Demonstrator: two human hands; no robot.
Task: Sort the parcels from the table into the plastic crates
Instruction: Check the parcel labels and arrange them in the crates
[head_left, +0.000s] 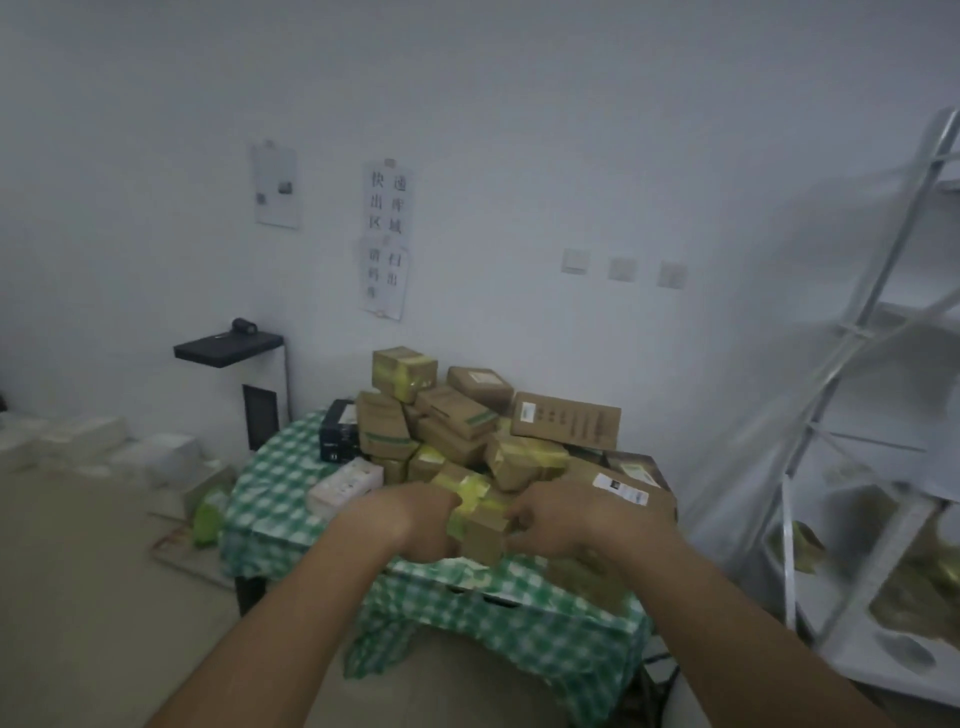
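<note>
A small brown cardboard parcel with yellow-green tape is held over the near edge of the table. My left hand grips its left side and my right hand grips its right side, fingers curled round it. Behind it a heap of several taped cardboard parcels covers the table, which has a green and white checked cloth. A black box and a white box lie at the heap's left. No plastic crate can be made out.
A white metal shelf rack leans at the right with brownish items on its lower shelves. A black device sits on a white cabinet at the back left. White boxes and a green bag lie on the floor at the left.
</note>
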